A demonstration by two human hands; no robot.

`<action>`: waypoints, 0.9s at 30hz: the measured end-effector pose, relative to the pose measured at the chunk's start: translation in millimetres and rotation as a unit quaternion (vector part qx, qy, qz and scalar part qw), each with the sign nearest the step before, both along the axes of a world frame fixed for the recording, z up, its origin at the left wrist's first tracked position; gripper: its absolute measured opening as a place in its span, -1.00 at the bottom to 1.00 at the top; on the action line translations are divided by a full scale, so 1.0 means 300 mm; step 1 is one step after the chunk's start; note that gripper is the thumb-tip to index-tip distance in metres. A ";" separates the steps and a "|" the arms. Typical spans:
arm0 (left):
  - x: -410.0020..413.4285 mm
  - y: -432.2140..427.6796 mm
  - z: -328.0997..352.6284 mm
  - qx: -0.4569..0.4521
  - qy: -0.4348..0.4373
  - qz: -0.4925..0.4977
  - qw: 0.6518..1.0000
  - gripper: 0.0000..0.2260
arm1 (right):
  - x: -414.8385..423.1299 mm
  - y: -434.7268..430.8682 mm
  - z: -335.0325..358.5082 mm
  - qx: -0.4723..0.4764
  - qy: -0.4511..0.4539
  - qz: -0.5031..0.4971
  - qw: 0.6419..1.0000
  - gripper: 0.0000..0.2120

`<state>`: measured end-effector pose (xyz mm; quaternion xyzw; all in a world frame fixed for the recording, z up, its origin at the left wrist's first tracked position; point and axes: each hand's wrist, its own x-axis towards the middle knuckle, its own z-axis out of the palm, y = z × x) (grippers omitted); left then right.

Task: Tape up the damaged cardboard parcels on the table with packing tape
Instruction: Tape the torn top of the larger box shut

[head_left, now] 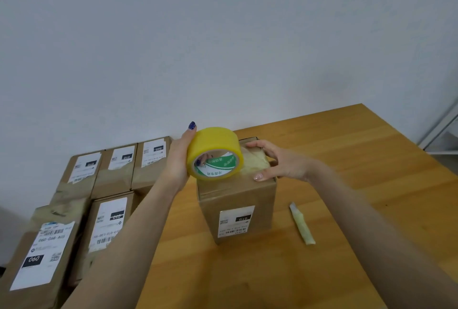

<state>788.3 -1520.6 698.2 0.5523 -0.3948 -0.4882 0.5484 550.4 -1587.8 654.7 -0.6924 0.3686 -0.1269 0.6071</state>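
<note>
- Far to the left of the upright parcel [238,199], a large flat parcel [37,254] lies with a white label reading 060.
- Nearer the upright parcel, a smaller parcel [109,224] carries a 010 label, and behind it a row of three parcels [119,167] runs along the grey wall [223,36].
- Just left of the upright parcel's top, the left hand [178,160] grips the yellow tape roll [213,145]: the thumb stands up against the roll's outer face and a fingertip shows inside the core.
- The tape roll is tilted over the upright parcel's top left corner; I cannot tell whether it touches the cardboard.
- The upright parcel stands on end on the wooden table [347,160], its 010 label facing the person, with crinkled yellowish tape across its top.
- On the upright parcel's top right side, the right hand [280,162] holds it, fingers curled over the far edge and the thumb pressed on the near top edge.
- To the right of the upright parcel, a little apart, a thin tape-wrapped stick [301,224] with a grey tip lies flat on the table.
</note>
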 end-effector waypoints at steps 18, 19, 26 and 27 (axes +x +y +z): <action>0.139 0.056 0.153 0.018 -0.504 -0.042 0.863 -0.42 | 0.007 0.001 0.003 -0.013 0.011 0.008 1.000 -0.29; 0.140 0.055 0.154 0.022 -0.511 -0.040 0.858 -0.42 | 0.005 0.001 0.004 -0.014 0.011 0.006 1.000 -0.29; 0.254 0.074 0.157 0.077 -0.671 -0.039 0.737 -0.41 | -0.003 0.008 0.012 -0.012 0.012 -0.001 1.000 -0.32; 0.262 0.072 0.144 0.077 -0.673 -0.037 0.735 -0.41 | 0.005 0.009 0.014 -0.011 0.010 -0.002 1.000 -0.32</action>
